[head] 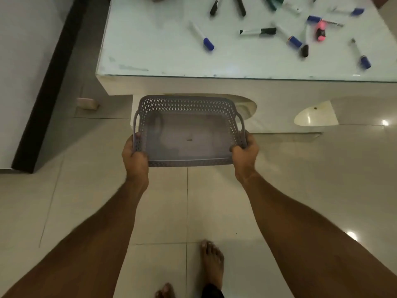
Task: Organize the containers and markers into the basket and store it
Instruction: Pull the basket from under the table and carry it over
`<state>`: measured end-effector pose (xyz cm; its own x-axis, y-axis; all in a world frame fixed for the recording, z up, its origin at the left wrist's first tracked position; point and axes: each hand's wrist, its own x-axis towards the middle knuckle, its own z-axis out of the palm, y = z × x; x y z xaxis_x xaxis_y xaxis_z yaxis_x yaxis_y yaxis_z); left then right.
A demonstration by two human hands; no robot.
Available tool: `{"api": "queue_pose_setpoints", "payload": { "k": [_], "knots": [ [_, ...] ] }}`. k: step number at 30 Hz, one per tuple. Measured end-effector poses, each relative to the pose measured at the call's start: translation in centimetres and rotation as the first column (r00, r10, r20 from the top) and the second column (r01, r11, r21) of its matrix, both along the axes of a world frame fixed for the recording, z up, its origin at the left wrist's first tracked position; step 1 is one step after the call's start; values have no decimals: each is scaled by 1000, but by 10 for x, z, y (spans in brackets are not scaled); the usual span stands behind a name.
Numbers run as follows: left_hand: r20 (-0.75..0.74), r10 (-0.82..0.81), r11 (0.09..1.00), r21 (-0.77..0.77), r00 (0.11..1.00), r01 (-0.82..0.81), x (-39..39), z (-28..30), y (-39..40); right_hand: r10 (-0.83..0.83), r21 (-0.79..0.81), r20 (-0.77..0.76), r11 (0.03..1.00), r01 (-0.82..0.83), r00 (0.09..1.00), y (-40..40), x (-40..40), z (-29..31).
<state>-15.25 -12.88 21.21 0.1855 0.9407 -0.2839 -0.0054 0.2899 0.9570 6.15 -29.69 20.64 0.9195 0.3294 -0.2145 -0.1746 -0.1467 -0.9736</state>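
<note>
I hold a grey perforated basket [187,104] in front of me over the floor, just below the table's near edge. My left hand [134,157] grips its left side by the handle, and my right hand [245,153] grips the right side. Nothing lies inside the basket. On the glass-topped table [150,50] several markers lie scattered: a blue-capped marker [202,36], a black-capped one [257,31], a pink highlighter [321,31] and more blue-capped markers [362,54] toward the right. No containers are visible.
The table's white base [279,104] stands on glossy floor tiles. A dark skirting strip [45,82] and wall run along the left. A small block [87,103] sits on the floor near the table's left corner. My bare feet [211,267] show at the bottom.
</note>
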Motion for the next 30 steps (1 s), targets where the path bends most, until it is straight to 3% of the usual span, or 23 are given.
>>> {"api": "queue_pose_setpoints", "payload": {
  "k": [7,14,30],
  "knots": [
    [-1,-16,1000,0,1000,16,-1,99,-23,-24,16,29,1000,24,999,-30,-8,101],
    [35,-8,1000,28,999,7,31,160,5,3,30,81,1000,-6,997,-1,25,162],
    [60,-13,1000,21,998,12,107,143,91,10,14,94,1000,-11,996,97,105,144]
  ]
}}
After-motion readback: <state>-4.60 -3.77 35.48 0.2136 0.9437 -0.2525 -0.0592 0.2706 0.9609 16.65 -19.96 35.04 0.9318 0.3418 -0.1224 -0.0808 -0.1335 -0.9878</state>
